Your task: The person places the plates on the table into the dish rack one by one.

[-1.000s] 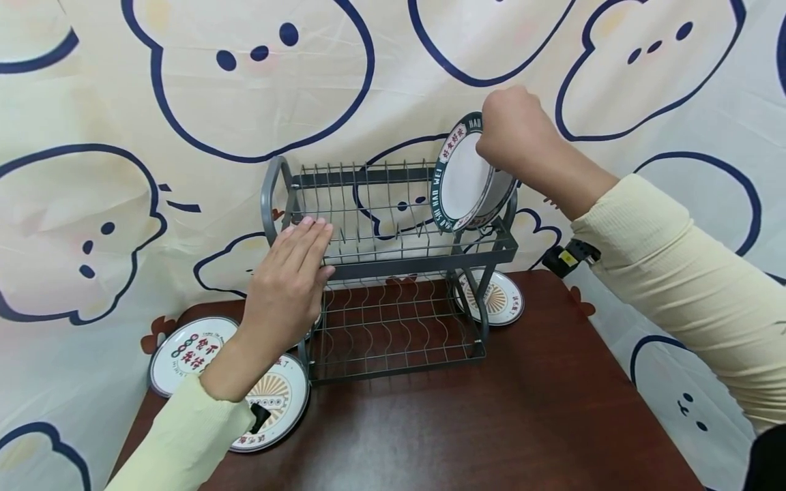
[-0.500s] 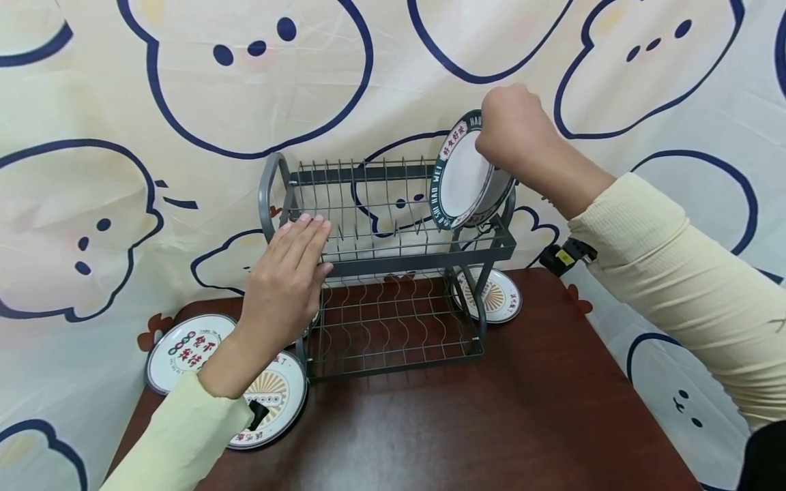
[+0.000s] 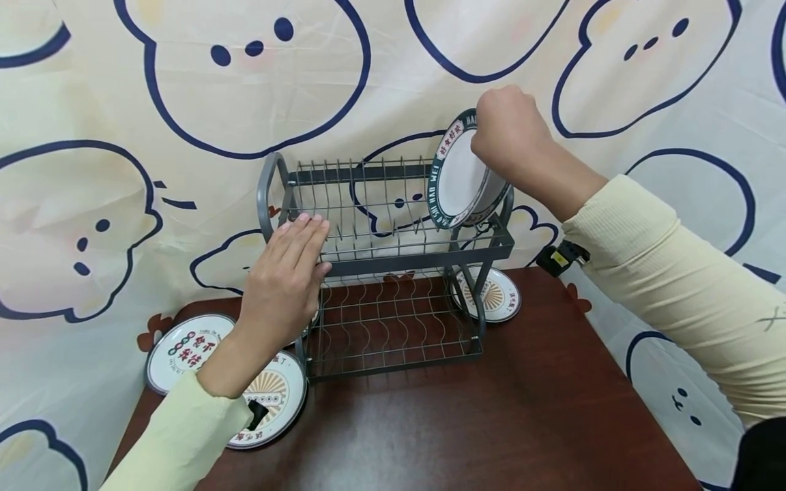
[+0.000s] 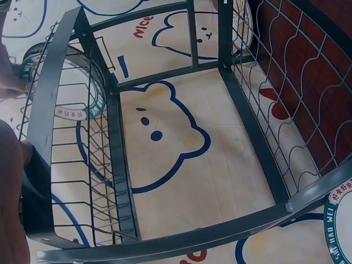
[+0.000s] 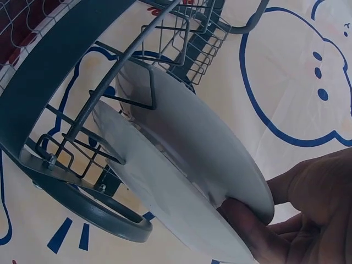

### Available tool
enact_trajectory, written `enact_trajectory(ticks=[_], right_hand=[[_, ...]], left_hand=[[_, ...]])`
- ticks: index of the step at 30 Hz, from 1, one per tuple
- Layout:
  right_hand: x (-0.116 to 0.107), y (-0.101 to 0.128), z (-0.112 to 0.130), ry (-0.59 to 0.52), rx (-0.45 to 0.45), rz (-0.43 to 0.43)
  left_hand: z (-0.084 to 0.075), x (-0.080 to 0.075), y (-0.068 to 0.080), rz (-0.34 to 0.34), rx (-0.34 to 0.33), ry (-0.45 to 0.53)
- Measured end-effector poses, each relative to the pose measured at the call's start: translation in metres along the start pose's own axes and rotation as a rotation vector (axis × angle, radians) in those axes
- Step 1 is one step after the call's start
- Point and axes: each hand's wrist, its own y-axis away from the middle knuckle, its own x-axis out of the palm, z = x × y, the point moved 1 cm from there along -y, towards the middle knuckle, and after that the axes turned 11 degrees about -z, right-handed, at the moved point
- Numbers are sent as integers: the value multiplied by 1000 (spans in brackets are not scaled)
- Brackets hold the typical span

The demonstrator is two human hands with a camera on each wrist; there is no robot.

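My right hand (image 3: 510, 133) pinches the upper edge of a white plate (image 3: 457, 181) with a green lettered rim. The plate stands tilted in the right end of a grey two-tier dish rack (image 3: 417, 262), on the upper tier. Close behind it on the right leans a second plate (image 5: 157, 176); in the right wrist view my thumb (image 5: 245, 220) lies between the two plates, against the held one. Fingers straight and together, my left hand (image 3: 282, 293) rests at the left front of the upper tier. In the left wrist view it shows darkly beside the front bar.
Round plates lie on the brown table (image 3: 430, 423): a white one with red lettering (image 3: 190, 351) and a sunburst one (image 3: 270, 395) at the left, another sunburst plate (image 3: 497, 300) behind the rack's right leg. A patterned cloth (image 3: 245, 102) hangs close behind.
The right hand and its plate have shifted very slightly left. The left hand stays in place on the rack, and the head view has drifted a little.
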Motion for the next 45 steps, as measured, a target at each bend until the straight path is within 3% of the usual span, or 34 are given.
enact_trajectory(ticks=[6, 11, 17, 21, 25, 30, 39, 45], right_hand=[[-3, 2, 5, 37, -19, -57], [-15, 6, 2, 64, 25, -221], [-16, 20, -27, -122, 182, -405], [2, 31, -69, -256, 351, -425], [35, 47, -119, -349, 506, -304], [102, 75, -166, -360, 549, -40], [229, 141, -217, -318, 623, 232], [276, 170, -221, -324, 744, 383]], left_hand=[[3, -3, 3, 1, -11, 5], [4, -6, 4, 21, -21, 2], [3, -8, 6, 25, -19, 1], [2, -8, 6, 9, -13, 9], [2, -8, 6, -3, -6, 11], [2, -9, 7, -9, -5, 9], [3, -11, 8, -5, -7, -7], [4, -11, 9, 1, -9, -17]])
